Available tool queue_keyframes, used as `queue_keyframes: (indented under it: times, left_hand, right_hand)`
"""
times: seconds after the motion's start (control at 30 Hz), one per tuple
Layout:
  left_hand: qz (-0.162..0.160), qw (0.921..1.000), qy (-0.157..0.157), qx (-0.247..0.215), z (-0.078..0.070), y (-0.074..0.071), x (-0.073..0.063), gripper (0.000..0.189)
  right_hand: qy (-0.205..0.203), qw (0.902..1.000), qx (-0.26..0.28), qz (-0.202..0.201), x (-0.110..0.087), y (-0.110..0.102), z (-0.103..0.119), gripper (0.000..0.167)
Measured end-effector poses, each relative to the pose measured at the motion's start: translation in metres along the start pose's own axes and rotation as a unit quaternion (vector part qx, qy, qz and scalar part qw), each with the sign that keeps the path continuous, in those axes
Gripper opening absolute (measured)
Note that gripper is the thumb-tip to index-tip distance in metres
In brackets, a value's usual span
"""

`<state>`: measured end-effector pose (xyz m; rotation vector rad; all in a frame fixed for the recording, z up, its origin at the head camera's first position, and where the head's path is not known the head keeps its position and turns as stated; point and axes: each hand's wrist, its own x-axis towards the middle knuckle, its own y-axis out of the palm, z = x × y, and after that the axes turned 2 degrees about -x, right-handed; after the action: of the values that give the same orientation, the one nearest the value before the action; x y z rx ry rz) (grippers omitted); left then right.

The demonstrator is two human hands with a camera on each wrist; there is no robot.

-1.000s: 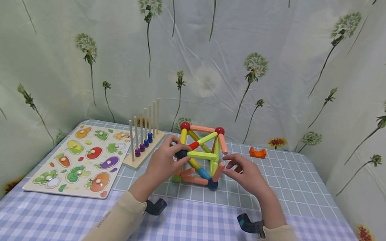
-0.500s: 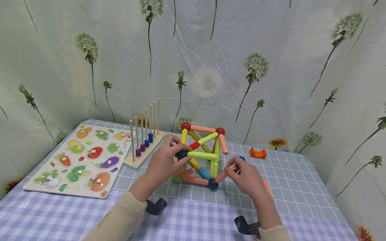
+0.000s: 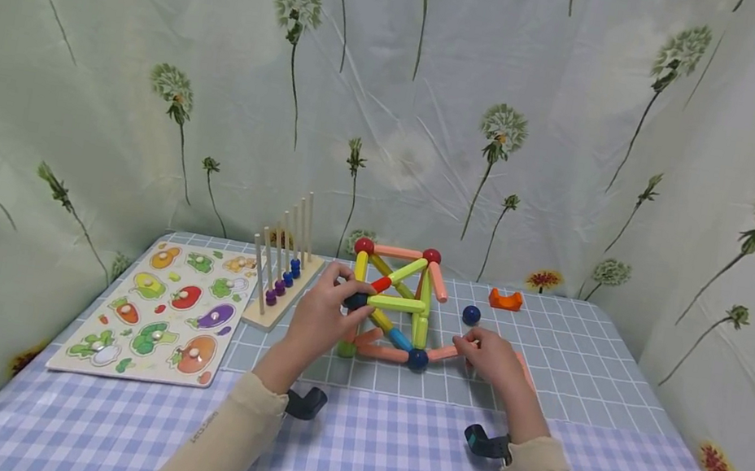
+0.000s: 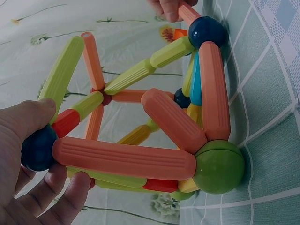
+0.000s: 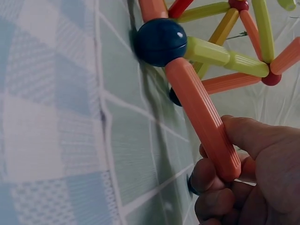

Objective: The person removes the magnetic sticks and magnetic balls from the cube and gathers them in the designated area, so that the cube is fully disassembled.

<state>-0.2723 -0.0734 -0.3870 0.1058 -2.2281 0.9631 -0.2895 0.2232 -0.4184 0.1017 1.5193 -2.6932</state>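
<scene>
A frame of coloured magnetic sticks and balls (image 3: 396, 303) stands on the table. My left hand (image 3: 319, 310) pinches a dark blue ball (image 4: 38, 148) at its upper near corner, where a salmon stick (image 4: 124, 158) and a lime stick (image 3: 396, 303) meet. Thumb and fingers of my right hand (image 3: 490, 357) hold the free end of another salmon stick (image 5: 201, 117). That stick's other end meets the dark blue ball (image 5: 161, 42) at the lower right corner, and it slants outward to the right. Behind the right hand lies a loose dark blue ball (image 3: 472, 315).
A loose salmon stick (image 3: 524, 367) lies beside my right wrist. At the back sits an orange curved block (image 3: 505, 299). Left of the frame are a pegged bead stand (image 3: 268, 317) and a vegetable puzzle board (image 3: 141, 297).
My right hand has moved right, swinging the salmon stick from nearly upright to a low outward slant. The loose blue ball and stick have come into view nearby. My left hand stays put.
</scene>
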Motion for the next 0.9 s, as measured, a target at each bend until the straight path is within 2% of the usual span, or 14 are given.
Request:
queue_keyframes:
  times: [0.43, 0.6, 0.77, 0.9]
  left_hand:
    - [0.000, 1.0000, -0.004, 0.002, -0.001, -0.001, 0.001, 0.024]
    - [0.004, 0.9999, -0.010, 0.000, -0.001, 0.000, 0.000, 0.024]
    - [0.005, 0.9999, -0.010, 0.003, -0.001, -0.001, 0.000, 0.024]
    - [0.006, 0.9999, -0.012, 0.003, -0.002, -0.001, 0.001, 0.025]
  right_hand:
    - [0.028, 0.9996, -0.007, 0.007, -0.001, 0.000, -0.005, 0.031]
    - [0.036, 0.9990, -0.026, 0.004, -0.007, -0.014, -0.009, 0.032]
    - [0.020, 0.9987, -0.046, -0.003, -0.009, -0.027, -0.025, 0.031]
    - [0.036, 0.9986, -0.039, -0.004, -0.010, -0.033, -0.035, 0.031]
